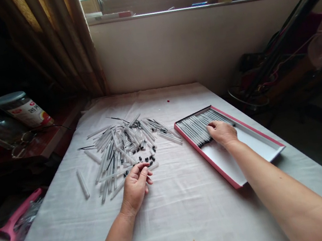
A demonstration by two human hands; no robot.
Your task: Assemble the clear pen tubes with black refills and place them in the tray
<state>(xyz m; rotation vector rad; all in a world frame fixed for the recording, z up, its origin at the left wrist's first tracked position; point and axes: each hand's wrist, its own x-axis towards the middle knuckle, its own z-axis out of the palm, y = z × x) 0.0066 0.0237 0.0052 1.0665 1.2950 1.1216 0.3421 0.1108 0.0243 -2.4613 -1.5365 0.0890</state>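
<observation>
My left hand [137, 185] is at the near edge of a loose pile of translucent plastic tubes [125, 136]. Its thumb and fingers are pinched together, and I cannot make out what is between them. Small black caps [151, 158] lie just beyond its fingertips. Several thin black rods [87, 147] stick out among the tubes. On the right, a shallow pink-sided box tray [217, 172] holds a tight row of black-tipped tubes [193, 128] in its far half. My right hand [223, 132] reaches over that row with curled fingers, which hide whatever they grip.
A white cloth [177, 216] covers the table. One tube [83, 184] lies apart on the left. A lidded jar [25, 110] and glasses [23, 144] stand on a dark side surface. Below is a pink-handled object [10, 228]. A wall and window close off the back.
</observation>
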